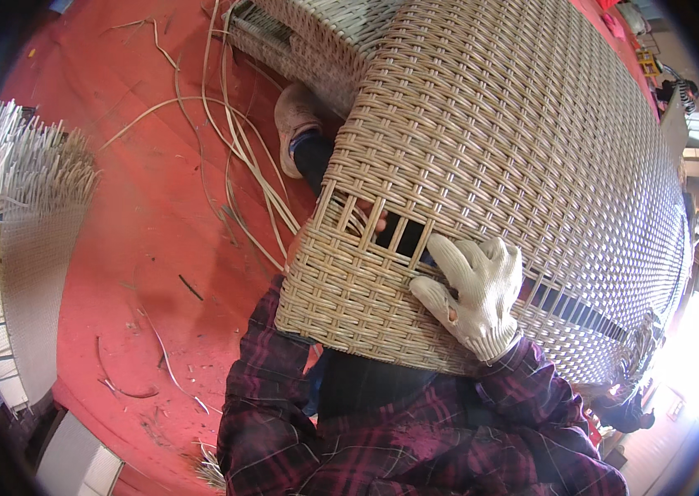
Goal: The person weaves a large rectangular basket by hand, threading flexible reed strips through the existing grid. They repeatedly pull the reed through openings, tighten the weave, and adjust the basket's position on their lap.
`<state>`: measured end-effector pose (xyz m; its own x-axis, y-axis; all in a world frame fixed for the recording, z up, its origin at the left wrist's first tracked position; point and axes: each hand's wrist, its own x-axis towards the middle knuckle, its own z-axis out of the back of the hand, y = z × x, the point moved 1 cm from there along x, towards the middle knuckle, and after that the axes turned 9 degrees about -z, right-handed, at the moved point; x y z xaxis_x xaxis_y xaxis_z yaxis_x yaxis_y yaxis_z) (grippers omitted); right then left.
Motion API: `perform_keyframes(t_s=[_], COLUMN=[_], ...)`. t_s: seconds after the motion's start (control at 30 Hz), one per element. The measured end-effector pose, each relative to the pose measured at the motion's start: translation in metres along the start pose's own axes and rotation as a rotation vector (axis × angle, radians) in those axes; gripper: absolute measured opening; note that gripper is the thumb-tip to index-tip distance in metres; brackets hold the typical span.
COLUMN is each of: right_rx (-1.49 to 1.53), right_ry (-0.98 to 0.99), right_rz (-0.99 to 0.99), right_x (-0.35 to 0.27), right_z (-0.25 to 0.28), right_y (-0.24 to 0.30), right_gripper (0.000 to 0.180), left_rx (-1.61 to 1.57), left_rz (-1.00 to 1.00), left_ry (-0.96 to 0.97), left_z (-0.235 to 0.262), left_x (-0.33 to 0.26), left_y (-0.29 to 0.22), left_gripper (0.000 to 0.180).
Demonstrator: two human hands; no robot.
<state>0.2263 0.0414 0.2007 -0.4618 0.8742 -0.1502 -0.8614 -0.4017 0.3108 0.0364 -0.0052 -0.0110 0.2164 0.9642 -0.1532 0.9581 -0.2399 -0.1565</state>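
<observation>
A large panel of tan wicker weave [481, 124] lies across my lap. Near its lower left corner is a gap where bare upright strands [372, 223] cross a dark opening. My right hand [477, 289], in a white knitted glove with a small hole, rests on the weave at the gap's right end. Its thumb and forefinger are spread apart, with nothing visible between them. My left hand [379, 220] is behind the panel; only bits of bare fingers show through the gap, beside pale strands. What those fingers grip, if anything, is hidden.
Long loose strands [238, 136] trail over the red floor covering [143, 273] toward the panel's left edge. My shoe [294, 124] is beyond that edge. Another woven piece [316, 33] stands at the top. Wicker with bristling strand ends [35, 174] is at far left.
</observation>
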Motion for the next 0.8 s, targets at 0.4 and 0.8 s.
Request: perform_keyframes(t_s=[0.4, 0.8], right_rx=[-0.024, 0.036], right_ry=[0.033, 0.111], right_rz=[-0.009, -0.038], right_x=[0.007, 0.013], right_z=[-0.014, -0.004], right_y=[0.001, -0.008], right_gripper=[0.046, 0.048], left_rx=[0.270, 0.337], left_rz=[0.076, 0.117], left_ry=[0.119, -0.180], left_z=[0.008, -0.025], left_x=[0.015, -0.016], left_y=[-0.047, -0.031], left_gripper=[0.020, 0.021])
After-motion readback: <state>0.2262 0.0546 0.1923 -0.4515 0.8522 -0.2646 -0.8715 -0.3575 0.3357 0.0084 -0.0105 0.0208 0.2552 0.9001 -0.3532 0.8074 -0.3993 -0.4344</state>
